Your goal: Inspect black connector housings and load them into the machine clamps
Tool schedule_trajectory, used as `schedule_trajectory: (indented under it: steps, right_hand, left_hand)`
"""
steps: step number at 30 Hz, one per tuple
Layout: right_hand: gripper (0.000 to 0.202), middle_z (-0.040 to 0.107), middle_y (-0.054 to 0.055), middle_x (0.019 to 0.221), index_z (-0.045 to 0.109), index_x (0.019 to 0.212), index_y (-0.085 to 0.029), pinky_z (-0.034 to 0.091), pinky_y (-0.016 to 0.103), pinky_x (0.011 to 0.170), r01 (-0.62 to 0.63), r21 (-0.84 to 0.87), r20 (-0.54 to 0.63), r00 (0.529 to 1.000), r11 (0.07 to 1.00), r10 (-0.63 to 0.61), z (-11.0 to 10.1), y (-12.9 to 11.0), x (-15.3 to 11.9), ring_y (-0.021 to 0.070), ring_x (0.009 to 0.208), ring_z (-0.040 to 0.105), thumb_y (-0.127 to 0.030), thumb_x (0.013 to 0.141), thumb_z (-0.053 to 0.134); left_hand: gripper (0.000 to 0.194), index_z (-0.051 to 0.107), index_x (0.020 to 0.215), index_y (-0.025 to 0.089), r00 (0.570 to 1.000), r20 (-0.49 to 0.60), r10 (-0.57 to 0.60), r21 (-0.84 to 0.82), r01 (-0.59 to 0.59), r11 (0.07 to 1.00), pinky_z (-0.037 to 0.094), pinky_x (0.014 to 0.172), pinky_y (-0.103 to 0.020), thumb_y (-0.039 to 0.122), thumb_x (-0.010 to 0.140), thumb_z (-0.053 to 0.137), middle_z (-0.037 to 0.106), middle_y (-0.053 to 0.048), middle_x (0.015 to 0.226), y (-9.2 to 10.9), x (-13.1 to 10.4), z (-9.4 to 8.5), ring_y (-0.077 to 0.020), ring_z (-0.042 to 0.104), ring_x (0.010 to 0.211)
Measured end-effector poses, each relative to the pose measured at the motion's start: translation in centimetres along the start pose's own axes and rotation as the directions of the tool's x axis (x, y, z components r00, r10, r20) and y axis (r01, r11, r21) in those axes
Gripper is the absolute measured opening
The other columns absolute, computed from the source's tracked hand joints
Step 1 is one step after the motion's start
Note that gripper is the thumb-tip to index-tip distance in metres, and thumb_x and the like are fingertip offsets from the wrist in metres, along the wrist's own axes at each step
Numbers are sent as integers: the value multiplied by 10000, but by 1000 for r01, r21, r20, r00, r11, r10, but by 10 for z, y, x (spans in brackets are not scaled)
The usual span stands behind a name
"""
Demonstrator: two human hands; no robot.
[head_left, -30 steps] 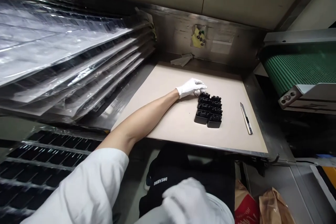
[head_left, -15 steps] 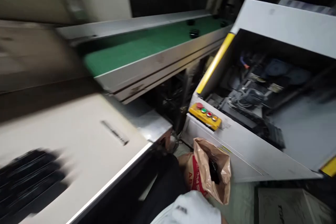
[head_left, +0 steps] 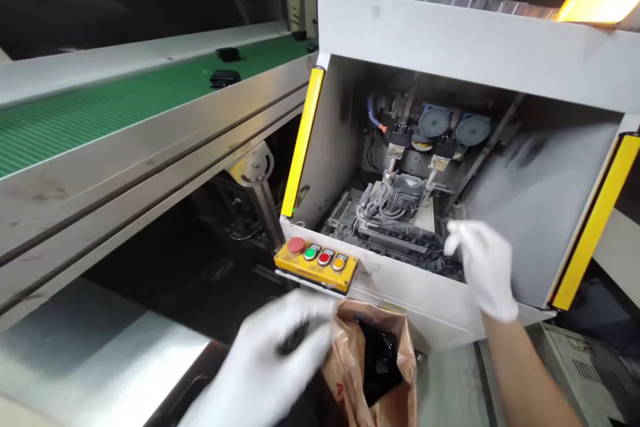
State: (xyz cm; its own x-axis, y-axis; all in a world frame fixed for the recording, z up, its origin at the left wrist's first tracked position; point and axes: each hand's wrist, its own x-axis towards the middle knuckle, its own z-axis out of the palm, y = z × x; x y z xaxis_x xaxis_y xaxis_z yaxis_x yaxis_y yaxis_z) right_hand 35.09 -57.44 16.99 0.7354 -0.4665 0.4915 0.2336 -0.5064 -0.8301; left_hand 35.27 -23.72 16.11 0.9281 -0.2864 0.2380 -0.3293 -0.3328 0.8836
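My left hand (head_left: 280, 340), in a white glove and smeared by motion, is curled beside the paper bag (head_left: 409, 373). Something small and dark (head_left: 294, 339) shows between its thumb and fingers; its kind is not clear. The bag stands open, with shiny black pieces (head_left: 383, 357) inside. My right hand (head_left: 483, 263), also white-gloved, is in front of the opening of the white machine (head_left: 465, 47). Its fingers are loosely bent and slightly apart, with nothing visible in them. Behind it, inside the machine, is a fixture (head_left: 395, 203) with cables and two upright arms.
A yellow button box (head_left: 316, 267) sits on the machine's front ledge. Yellow bars (head_left: 303, 140) flank the opening. At left, a green conveyor (head_left: 150, 93) carries black parts (head_left: 225, 78). An orange lamp (head_left: 600, 3) glows on top. A metal surface (head_left: 125, 353) lies lower left.
The view has swung right, from the white table with black pieces toward the machine. Both gloved hands are now plainly in view, the right one raised before the machine's opening.
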Motion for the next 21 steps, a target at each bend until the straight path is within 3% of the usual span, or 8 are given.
schedule_trajectory:
  steps: [2, 3, 6, 9, 12, 15, 18, 21]
  right_hand:
    - [206, 688, 11, 721, 730, 876, -228, 556, 348, 723, 31, 109, -195, 981, 994, -10, -3, 19, 73, 177, 666, 630, -432, 855, 749]
    - [256, 714, 14, 782, 718, 931, -222, 554, 325, 701, 21, 195, -192, 981, 981, 17, -1, 29, 107, 167, 688, 645, -423, 792, 794]
    - [478, 751, 20, 916, 684, 950, -208, 576, 292, 745, -29, 291, -65, 997, 956, 50, 15, 48, 188, 174, 852, 698, -324, 562, 938]
    - [506, 752, 29, 847, 697, 878, -176, 606, 324, 724, -89, 326, 102, 993, 941, 59, 38, 52, 233, 201, 811, 719, -326, 481, 972]
    - [441, 706, 8, 700, 717, 810, -155, 597, 302, 611, -126, 380, 157, 985, 917, 70, 56, 53, 248, 179, 651, 699, -346, 488, 950]
    - [356, 674, -16, 629, 723, 778, -156, 561, 259, 539, -126, 426, 144, 987, 896, 70, 64, 57, 249, 139, 545, 651, -298, 510, 912]
    - [297, 659, -24, 593, 722, 756, -160, 545, 250, 513, -112, 464, 131, 990, 879, 56, 67, 60, 247, 132, 509, 632, -251, 528, 889]
    - [264, 651, -27, 562, 723, 730, -164, 526, 243, 492, -99, 482, 115, 992, 870, 49, 67, 60, 247, 134, 492, 625, -233, 526, 877]
  left_hand:
    - [128, 812, 894, 296, 1000, -18, -20, -117, 18, 993, 630, 783, -348, 374, 799, 776, 808, -10, 920, 20, 84, 12, -243, 748, 843]
    - [239, 802, 977, 258, 998, -62, -2, -210, -11, 978, 615, 863, -346, 370, 767, 820, 807, -30, 1009, 27, 130, 19, -241, 742, 932]
    - [466, 738, 1066, 143, 996, -74, 46, -391, -71, 917, 554, 987, -347, 266, 647, 901, 776, -75, 1045, 34, 260, 49, -216, 710, 1001]
    - [504, 710, 1000, 110, 982, 153, 107, -461, -25, 887, 539, 962, -341, 134, 544, 924, 753, -68, 983, 32, 348, 84, -186, 693, 941]
    - [317, 703, 858, 103, 925, 334, 184, -508, 12, 861, 558, 780, -328, 156, 597, 875, 732, -55, 818, 34, 392, 115, -156, 675, 734]
    - [256, 679, 764, 118, 868, 429, 251, -548, 29, 836, 513, 626, -293, 193, 598, 859, 687, -29, 671, 37, 411, 134, -145, 639, 601]
    - [225, 656, 691, 128, 839, 436, 326, -600, 1, 800, 466, 567, -259, 181, 569, 837, 667, -14, 602, 36, 417, 141, -127, 615, 546]
    - [161, 643, 647, 131, 855, 369, 365, -640, -51, 767, 453, 551, -251, 144, 552, 771, 648, 1, 544, 36, 416, 142, -111, 588, 501]
